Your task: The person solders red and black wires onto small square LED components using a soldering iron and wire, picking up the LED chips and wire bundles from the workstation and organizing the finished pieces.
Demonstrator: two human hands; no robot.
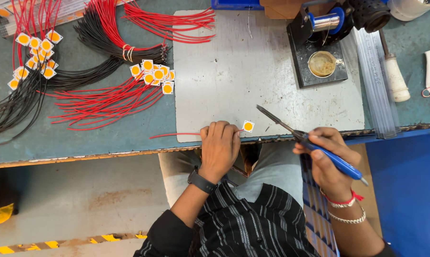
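Soldering iron near a small LED chip
Left hand fingers curled, pinning red wire (chip beside it, lower centre); right hand fingers grip blue-handled soldering iron

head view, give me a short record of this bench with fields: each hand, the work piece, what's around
left hand: left hand presses a red wire onto the grey mat, fingers curled
right hand: right hand grips a blue-handled soldering iron, tip aimed toward the left hand but short of it
work piece: small white square chip with a yellow disc, at the end of the red wire
left of mat: bundles of red and black wires, more chips
top right: iron stand with solder spool
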